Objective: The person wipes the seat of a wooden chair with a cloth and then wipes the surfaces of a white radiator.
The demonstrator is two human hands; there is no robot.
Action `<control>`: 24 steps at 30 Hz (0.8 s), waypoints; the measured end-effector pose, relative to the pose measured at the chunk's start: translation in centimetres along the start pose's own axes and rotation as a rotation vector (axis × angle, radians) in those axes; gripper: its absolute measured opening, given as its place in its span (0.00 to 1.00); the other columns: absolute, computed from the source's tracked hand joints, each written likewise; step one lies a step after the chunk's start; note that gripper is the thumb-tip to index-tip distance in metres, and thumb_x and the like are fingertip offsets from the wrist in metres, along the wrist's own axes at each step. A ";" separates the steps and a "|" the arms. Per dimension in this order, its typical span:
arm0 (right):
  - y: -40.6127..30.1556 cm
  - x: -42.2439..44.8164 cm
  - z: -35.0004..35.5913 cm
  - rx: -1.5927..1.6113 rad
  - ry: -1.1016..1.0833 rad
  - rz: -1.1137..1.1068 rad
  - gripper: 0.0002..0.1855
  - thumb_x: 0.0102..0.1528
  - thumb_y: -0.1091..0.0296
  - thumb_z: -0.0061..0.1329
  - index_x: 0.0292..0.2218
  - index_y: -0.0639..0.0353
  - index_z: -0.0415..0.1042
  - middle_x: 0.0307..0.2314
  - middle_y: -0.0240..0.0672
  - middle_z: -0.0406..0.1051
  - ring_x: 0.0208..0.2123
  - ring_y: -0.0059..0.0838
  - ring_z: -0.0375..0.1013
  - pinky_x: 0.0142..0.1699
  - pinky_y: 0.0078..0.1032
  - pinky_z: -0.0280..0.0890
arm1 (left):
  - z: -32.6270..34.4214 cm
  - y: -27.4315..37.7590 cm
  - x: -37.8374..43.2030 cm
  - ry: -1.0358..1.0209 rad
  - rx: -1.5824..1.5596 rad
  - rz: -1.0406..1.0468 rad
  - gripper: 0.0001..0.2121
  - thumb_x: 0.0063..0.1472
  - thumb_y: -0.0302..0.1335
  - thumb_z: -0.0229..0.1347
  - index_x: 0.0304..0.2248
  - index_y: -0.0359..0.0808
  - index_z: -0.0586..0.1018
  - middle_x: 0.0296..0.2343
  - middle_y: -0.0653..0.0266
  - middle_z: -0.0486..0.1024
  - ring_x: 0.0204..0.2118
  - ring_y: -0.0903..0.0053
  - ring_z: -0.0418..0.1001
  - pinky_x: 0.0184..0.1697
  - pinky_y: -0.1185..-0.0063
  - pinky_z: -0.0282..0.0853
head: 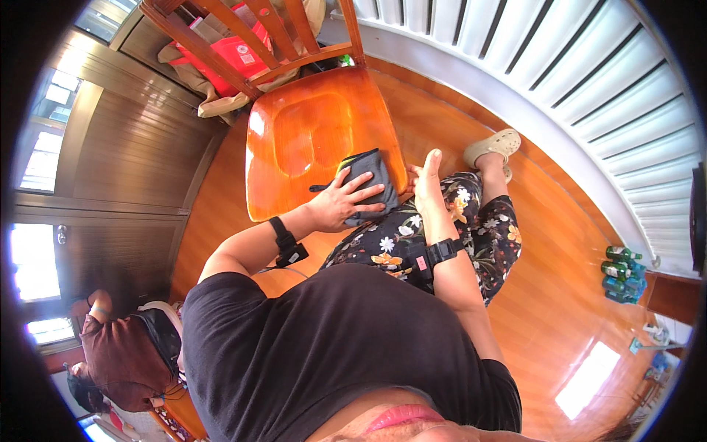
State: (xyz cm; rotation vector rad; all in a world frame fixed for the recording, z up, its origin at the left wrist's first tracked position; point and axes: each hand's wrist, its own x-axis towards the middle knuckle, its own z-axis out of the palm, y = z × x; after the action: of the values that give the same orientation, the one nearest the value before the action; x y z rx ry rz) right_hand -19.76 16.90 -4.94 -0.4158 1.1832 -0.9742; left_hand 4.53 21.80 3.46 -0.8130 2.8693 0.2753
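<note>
My left hand [345, 201] lies palm down, fingers spread, on a folded dark grey cloth [374, 166] with a yellow-green edge. The cloth rests on the front right corner of a glossy orange-brown wooden chair seat [298, 132], and part of it hangs past the front edge. A small dark loop pokes out to the left of the cloth. My right hand [426, 185] is beside the seat's right edge, thumb raised and apart from the fingers. Its fingertips are close to that edge; whether they touch it is unclear.
Behind the slatted chair back [265, 33] is a red bag [235, 61]. A white radiator [513, 44] lines the right wall. Green bottles [621, 271] stand on the wooden floor [552, 309]. Brown panelled doors [127, 127] are left; another person [127, 353] is at lower left.
</note>
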 end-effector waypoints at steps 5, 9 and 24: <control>-1.2 -2.0 1.1 -0.081 0.004 -0.126 0.54 0.57 0.22 0.29 0.67 0.47 0.22 0.40 0.49 0.69 0.28 0.29 0.74 0.29 0.24 0.69 | 1.1 -1.5 -6.1 0.012 0.008 -0.051 0.43 0.40 0.34 0.65 0.59 0.62 0.64 0.64 0.69 0.49 0.68 0.61 0.41 0.65 0.50 0.37; -1.5 -2.2 1.1 -0.072 -0.002 -0.123 0.53 0.58 0.24 0.29 0.67 0.47 0.22 0.39 0.46 0.69 0.27 0.26 0.73 0.28 0.22 0.69 | 1.6 -2.7 -11.0 -0.091 0.104 -0.065 0.46 0.35 0.37 0.68 0.58 0.65 0.64 0.64 0.69 0.50 0.67 0.60 0.43 0.65 0.50 0.38; -0.2 -1.3 0.4 -0.505 -0.031 -0.256 0.43 0.63 0.34 0.33 0.62 0.67 0.51 0.54 0.54 0.62 0.51 0.39 0.65 0.54 0.30 0.60 | 3.8 -3.0 -18.7 0.060 -0.060 -0.704 0.28 0.61 0.37 0.52 0.61 0.55 0.61 0.64 0.61 0.49 0.67 0.55 0.41 0.66 0.53 0.34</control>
State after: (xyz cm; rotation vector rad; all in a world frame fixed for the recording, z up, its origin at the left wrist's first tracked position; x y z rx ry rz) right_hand -19.52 17.78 -3.88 -0.9997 1.3681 -0.8724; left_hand 22.24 29.49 2.86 -1.7752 2.4218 0.2439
